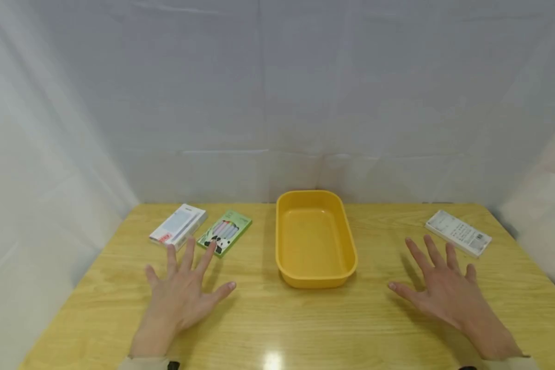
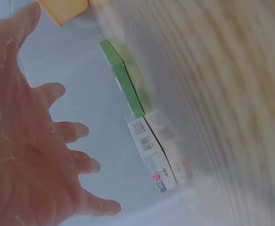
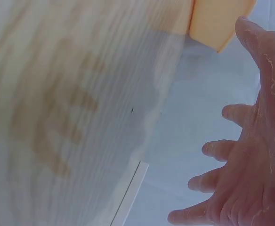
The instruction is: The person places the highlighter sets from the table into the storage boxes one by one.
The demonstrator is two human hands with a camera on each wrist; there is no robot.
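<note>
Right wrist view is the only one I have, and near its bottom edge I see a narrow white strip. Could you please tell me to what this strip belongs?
Observer: It belongs to a flat white box, whose top, in the head view, carries printed text and a barcode.
Operator: Thank you. My view also shows a corner of the yellow container. On the other side of it, which object lies nearest to it on the table?
Observer: A green box with a panda on its cover, lying to the person's left of the container.
</note>
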